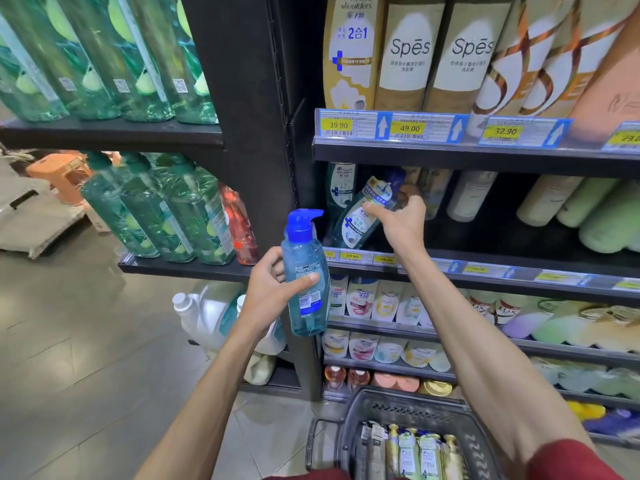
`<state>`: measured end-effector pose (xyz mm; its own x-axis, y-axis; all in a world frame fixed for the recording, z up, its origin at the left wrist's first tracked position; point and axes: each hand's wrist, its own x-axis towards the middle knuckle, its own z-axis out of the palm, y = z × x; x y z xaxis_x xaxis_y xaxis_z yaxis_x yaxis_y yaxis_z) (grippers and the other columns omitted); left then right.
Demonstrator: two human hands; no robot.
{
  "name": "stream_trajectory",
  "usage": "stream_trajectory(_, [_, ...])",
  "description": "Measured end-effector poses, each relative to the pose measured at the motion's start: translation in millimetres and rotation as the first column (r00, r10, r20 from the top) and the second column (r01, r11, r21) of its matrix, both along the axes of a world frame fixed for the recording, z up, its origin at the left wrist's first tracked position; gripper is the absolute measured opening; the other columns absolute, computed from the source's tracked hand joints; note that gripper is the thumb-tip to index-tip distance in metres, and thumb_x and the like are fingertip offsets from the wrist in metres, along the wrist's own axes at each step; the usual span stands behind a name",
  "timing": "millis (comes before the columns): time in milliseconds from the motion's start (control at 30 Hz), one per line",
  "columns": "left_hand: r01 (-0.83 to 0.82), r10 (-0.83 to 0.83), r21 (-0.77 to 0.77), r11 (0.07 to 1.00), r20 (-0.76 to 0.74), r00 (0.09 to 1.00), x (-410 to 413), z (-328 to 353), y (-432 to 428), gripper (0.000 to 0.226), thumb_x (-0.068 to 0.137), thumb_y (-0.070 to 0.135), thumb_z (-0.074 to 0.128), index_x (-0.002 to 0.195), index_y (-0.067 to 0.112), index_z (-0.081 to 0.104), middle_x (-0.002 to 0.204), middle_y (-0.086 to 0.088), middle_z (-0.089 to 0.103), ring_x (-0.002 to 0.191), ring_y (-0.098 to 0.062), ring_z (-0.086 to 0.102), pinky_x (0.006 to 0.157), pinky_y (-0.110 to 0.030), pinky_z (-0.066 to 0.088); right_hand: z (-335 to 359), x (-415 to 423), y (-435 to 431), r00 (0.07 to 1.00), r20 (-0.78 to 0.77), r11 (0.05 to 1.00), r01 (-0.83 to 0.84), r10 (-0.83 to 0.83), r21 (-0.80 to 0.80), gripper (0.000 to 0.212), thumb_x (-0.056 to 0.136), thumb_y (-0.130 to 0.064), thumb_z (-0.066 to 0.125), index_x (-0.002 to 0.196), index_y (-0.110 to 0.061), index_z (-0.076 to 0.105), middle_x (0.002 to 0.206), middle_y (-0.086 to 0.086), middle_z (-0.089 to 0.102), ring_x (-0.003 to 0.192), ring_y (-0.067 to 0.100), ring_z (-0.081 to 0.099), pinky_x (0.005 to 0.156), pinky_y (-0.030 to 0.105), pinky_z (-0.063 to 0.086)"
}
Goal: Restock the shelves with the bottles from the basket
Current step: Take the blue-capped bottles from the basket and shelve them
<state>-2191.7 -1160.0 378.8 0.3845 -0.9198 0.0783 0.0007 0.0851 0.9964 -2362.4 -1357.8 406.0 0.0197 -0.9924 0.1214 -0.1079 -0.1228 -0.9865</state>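
Observation:
My left hand [275, 284] grips a clear blue pump bottle [306, 292] with a blue cap, held upright in front of the shelf post. My right hand [401, 221] reaches into the middle shelf [485, 265] and holds a tilted blue-green shampoo bottle [360, 220] with a white label, leaning left beside an upright bottle of the same kind [341, 183]. The dark basket [415, 410] sits at the bottom centre, with several bottles and tubes [412, 452] standing in it.
The upper shelf carries tall beige and gold bottles [408, 50] above yellow price tags [408, 128]. Lower shelves hold refill pouches [381, 303]. The left rack holds green bottles [156, 209] and white jugs [207, 313]. An orange stool [62, 171] and grey floor lie left.

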Motion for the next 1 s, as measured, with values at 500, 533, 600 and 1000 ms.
stream_trajectory(500, [-0.012, 0.012, 0.000, 1.000, -0.004, 1.000, 2.0, -4.2, 2.5, 0.060, 0.068, 0.032, 0.089, 0.117, 0.013, 0.062, 0.110, -0.004, 0.077, 0.101, -0.024, 0.074, 0.083, -0.034, 0.060, 10.0, 25.3, -14.1, 0.913, -0.321, 0.961, -0.275, 0.252, -0.027, 0.037, 0.072, -0.040, 0.088, 0.093, -0.017, 0.068, 0.098, -0.003, 0.075, 0.089, 0.006, 0.068, 0.079, 0.033, 0.058])
stream_trajectory(533, [-0.009, 0.009, 0.001, 1.000, 0.002, 1.000, 1.3, -3.4, 1.8, 0.059, 0.068, 0.031, 0.089, 0.117, 0.013, 0.062, 0.110, -0.004, 0.077, 0.101, -0.024, 0.074, 0.083, -0.034, 0.060, 7.8, 25.6, -14.2, 0.912, -0.324, 0.961, -0.275, 0.252, -0.027, 0.044, 0.072, -0.040, 0.088, 0.100, -0.012, 0.068, 0.104, 0.002, 0.074, 0.097, 0.013, 0.069, 0.084, 0.035, 0.058])
stream_trajectory(600, [0.000, 0.000, 0.010, 1.000, 0.013, 1.000, 0.6, -1.8, -0.5, 0.057, 0.070, 0.027, 0.089, 0.117, 0.011, 0.061, 0.110, -0.004, 0.077, 0.101, -0.023, 0.074, 0.082, -0.032, 0.060, 2.6, 25.1, -12.4, 0.903, -0.330, 0.953, -0.302, 0.274, -0.034, 0.044, 0.072, -0.037, 0.088, 0.104, -0.015, 0.066, 0.101, -0.008, 0.072, 0.097, 0.008, 0.068, 0.080, 0.024, 0.057])
stream_trajectory(1000, [-0.047, 0.046, 0.014, 0.999, 0.081, 0.996, 10.1, 1.8, -4.6, 0.043, 0.078, 0.012, 0.086, 0.112, 0.009, 0.059, 0.107, -0.002, 0.078, 0.097, -0.019, 0.075, 0.078, -0.027, 0.059, -44.8, 23.9, -7.4, 0.840, -0.438, 0.941, -0.337, 0.319, 0.038, 0.043, 0.072, -0.027, 0.089, 0.101, -0.020, 0.057, 0.100, -0.009, 0.061, 0.074, -0.011, 0.053, 0.051, -0.001, 0.040])
